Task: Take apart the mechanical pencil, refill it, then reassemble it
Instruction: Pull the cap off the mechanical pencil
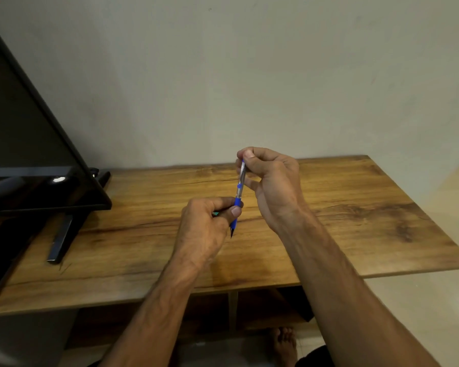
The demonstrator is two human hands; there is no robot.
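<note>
The mechanical pencil (239,193) was held above the middle of the wooden table (355,207), clear of its surface and nearly upright, with the dark tip pointed down and toward the near edge. Its blue lower section was gripped by the left hand (210,221), with the thumb and curled fingers closed tightly round it. The top end of the silvery barrel was pinched by the right hand (270,181) between thumb and forefinger, and the other fingers were loosely curled behind it. A small greenish item (215,214) was tucked inside the left hand; what it was could not be told. A dark flat screen (24,154) was stood on the table's left side, carried on a black stand leg (61,239). A bare foot (284,343) was seen on the pale floor below the near edge.
</note>
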